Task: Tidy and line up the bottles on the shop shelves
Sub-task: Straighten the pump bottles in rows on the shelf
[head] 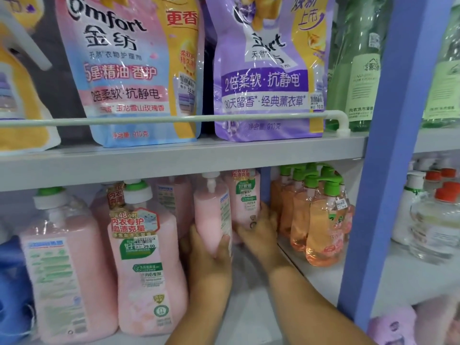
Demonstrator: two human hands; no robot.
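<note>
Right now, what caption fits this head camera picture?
Left hand and right hand each grip a pink pump bottle on the lower shelf.

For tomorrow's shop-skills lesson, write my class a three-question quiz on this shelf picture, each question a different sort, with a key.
1. True or false: the left hand grips a pink pump bottle.
2. The right hand holds: A) an orange bottle B) a second pink bottle C) a pouch.
3. Fill in: the purple pouch stands on the ____ shelf, behind a white rail.

Key: 1 true; 2 B; 3 upper.
</note>
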